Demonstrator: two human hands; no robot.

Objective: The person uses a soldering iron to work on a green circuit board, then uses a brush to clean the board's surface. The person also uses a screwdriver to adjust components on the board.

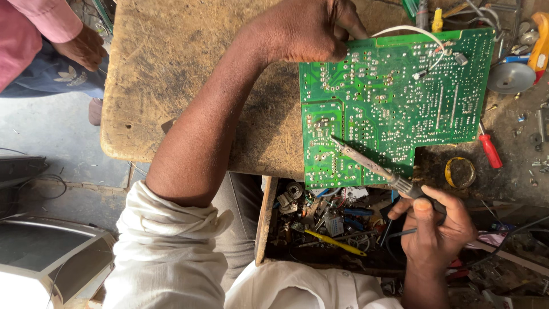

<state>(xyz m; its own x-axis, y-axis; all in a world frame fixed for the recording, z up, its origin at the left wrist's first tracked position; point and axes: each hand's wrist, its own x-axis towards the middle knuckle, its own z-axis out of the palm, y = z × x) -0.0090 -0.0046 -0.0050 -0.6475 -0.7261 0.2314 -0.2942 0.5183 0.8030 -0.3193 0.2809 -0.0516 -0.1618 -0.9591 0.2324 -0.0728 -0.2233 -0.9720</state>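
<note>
I am soldering: my right hand [437,226] is gripping the soldering iron [366,163] closed like a pen, its tip touching the green circuit board [394,97], which is overhanging the workbench's [171,68] front edge. My left hand [306,31] is pinching the board's far corner. Next, I judge, calls for holding steady on that joint.

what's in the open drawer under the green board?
The drawer holds a jumble of small parts, wires and a yellow-handled tool. The circuit board and right hand cover its back and right side.
</note>
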